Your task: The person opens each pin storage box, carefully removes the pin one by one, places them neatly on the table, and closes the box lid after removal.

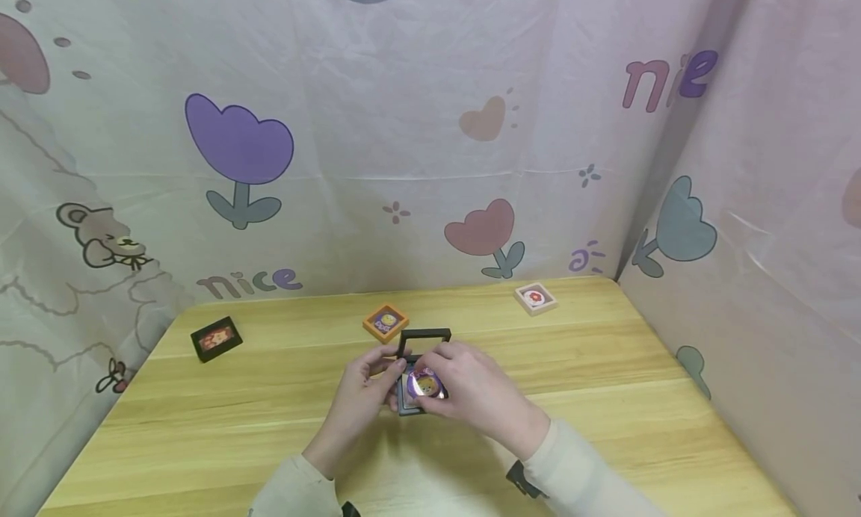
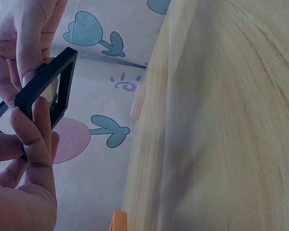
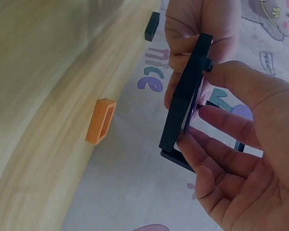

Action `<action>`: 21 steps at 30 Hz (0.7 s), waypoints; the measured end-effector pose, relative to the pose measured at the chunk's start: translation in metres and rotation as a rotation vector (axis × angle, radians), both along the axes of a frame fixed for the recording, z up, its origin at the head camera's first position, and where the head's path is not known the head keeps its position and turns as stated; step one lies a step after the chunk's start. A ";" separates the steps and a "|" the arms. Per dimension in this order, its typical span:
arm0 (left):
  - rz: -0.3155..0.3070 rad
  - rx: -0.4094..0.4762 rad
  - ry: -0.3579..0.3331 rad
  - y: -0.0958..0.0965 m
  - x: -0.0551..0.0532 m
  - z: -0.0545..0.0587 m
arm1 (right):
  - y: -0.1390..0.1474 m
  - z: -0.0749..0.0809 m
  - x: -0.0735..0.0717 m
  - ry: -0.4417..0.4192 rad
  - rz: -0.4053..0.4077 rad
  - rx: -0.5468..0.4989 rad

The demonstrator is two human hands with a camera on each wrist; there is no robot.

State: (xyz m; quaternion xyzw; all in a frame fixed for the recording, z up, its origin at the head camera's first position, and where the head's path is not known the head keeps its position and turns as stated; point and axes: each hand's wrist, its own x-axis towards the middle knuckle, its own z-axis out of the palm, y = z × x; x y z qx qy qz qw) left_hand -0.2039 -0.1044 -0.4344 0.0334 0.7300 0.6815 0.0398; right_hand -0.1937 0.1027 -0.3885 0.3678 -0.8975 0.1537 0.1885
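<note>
A black hinged display frame [image 1: 402, 409] is raised above the table, its lid half [image 1: 425, 333] swung up and away. My left hand [image 1: 359, 390] grips it by the left side, and in the left wrist view the fingers [image 2: 31, 130] curl around its lower corner. Over the frame's lower half lies a shiny round badge [image 1: 425, 385] with a purple rim and a yellow figure. My right hand [image 1: 480, 390] pinches the badge by its edges, index finger at the top and thumb below. In the right wrist view the frame [image 3: 185, 96] appears edge-on and hides most of the badge.
Along the back of the wooden table [image 1: 282, 412] lie an orange frame [image 1: 386, 323] with a badge inside, a pale pink frame [image 1: 536, 299] at the right, and a black frame [image 1: 217, 339] at the left. A printed curtain [image 1: 377, 128] hangs behind.
</note>
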 end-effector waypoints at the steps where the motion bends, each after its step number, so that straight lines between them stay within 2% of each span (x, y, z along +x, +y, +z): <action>1: -0.001 0.000 0.000 0.000 0.000 0.000 | 0.000 0.000 0.000 0.018 0.004 0.007; 4: -0.008 0.000 -0.001 0.000 0.000 -0.001 | -0.001 0.000 -0.001 0.047 0.010 0.016; 15: -0.022 0.001 -0.018 -0.001 -0.001 -0.002 | 0.001 0.000 -0.001 0.069 -0.020 0.042; 21: -0.036 0.004 -0.024 -0.002 -0.002 -0.003 | 0.004 -0.002 -0.002 0.103 -0.007 0.037</action>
